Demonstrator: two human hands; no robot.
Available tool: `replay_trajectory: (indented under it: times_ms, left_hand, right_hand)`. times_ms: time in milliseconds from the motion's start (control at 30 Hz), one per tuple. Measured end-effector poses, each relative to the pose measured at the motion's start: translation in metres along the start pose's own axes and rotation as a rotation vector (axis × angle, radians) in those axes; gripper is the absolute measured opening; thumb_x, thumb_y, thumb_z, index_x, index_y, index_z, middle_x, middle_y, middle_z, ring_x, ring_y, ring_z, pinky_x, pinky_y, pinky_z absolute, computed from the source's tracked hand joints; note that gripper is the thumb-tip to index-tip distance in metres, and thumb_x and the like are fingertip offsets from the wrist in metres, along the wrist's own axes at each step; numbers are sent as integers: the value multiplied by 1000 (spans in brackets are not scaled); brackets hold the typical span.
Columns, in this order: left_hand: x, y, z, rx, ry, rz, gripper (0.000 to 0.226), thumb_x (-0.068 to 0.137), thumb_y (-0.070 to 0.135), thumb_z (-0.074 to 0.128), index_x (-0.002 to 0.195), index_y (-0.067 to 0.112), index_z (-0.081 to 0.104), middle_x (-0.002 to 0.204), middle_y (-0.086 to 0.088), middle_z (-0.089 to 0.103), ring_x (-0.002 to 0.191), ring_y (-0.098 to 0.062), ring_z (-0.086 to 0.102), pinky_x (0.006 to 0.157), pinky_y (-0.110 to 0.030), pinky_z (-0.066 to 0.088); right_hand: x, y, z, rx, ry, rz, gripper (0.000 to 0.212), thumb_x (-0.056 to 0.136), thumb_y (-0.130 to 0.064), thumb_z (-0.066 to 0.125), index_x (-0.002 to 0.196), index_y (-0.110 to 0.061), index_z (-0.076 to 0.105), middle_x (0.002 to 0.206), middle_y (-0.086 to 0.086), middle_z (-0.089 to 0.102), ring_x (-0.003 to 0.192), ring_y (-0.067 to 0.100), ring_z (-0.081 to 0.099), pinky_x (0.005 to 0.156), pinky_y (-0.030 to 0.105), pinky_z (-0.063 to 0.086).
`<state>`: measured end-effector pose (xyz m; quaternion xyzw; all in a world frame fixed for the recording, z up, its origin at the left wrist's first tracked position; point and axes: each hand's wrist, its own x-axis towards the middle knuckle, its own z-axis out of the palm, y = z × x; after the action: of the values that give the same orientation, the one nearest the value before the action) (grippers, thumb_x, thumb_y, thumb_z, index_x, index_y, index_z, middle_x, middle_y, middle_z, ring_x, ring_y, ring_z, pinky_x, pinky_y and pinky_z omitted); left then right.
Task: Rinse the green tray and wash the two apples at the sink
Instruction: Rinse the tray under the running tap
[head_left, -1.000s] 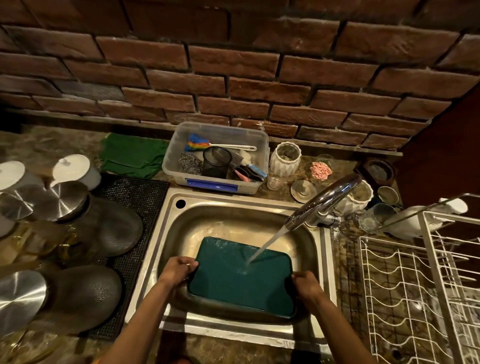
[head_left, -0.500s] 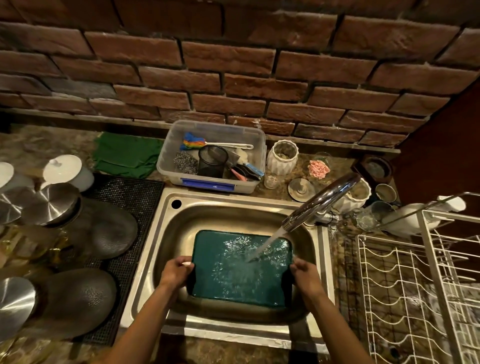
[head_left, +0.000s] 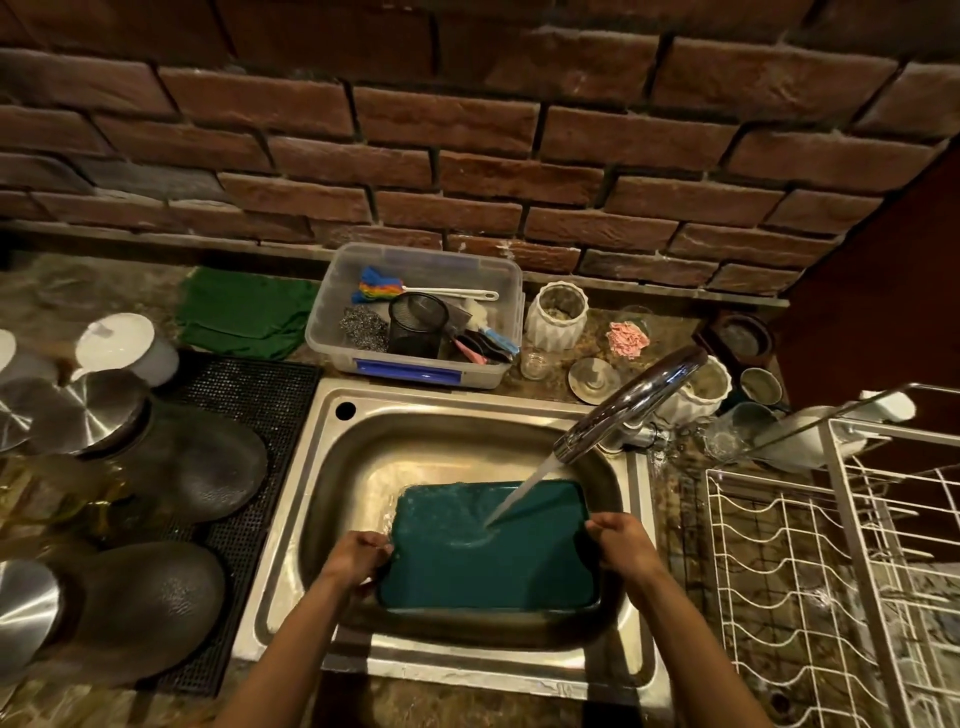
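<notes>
The flat rectangular green plastic tray (head_left: 493, 551) sits in the stainless-steel sink (head_left: 332, 499) under the stream from the chrome tap (head_left: 628, 405), the left hand (head_left: 358, 558) and right hand (head_left: 621, 543) each closed on a short edge. Judging by this, rinsing is under way. The two apples are nowhere in view and seemingly unwashed.

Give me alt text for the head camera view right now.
Both hands, left and right, hold a green tray in a steel sink under water running from the tap. No apples are visible.
</notes>
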<state>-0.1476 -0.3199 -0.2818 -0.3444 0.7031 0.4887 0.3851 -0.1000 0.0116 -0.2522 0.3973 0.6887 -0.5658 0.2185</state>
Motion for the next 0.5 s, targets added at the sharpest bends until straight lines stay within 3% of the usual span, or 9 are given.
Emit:
replay_trajectory:
  times_ms: [233, 367, 433, 500]
  left_hand:
    - [-7, 24, -15, 4, 18, 83, 13, 95, 2, 58, 85, 7, 64, 80, -10, 63, 75, -19, 59, 56, -23, 43]
    - [-13, 36, -16, -36, -4, 172, 5, 94, 1, 60, 94, 6, 63, 84, -11, 61, 69, -15, 58, 44, -15, 51]
    - [-11, 38, -15, -53, 8, 205, 9, 94, 0, 60, 93, 8, 64, 83, -10, 63, 70, -15, 59, 49, -19, 53]
    - [-6, 35, -15, -61, 41, 225, 12, 94, 0, 60, 93, 10, 65, 81, -8, 65, 70, -14, 60, 57, -25, 51]
  right_hand:
    - [21, 37, 13, -58, 19, 136, 22, 98, 1, 49, 96, 7, 70, 79, 18, 67, 69, 27, 61, 61, 34, 48]
    - [20, 45, 21, -53, 12, 165, 25, 95, 7, 47, 95, 2, 72, 72, 14, 69, 62, 25, 63, 56, 30, 51]
    - [18, 45, 26, -21, 27, 172, 27, 93, 10, 49, 92, -1, 73, 70, 13, 71, 57, 23, 65, 46, 27, 51]
    - [17, 44, 28, 48, 46, 164, 29, 93, 13, 47, 90, 0, 73, 79, 18, 73, 62, 25, 67, 50, 29, 55]
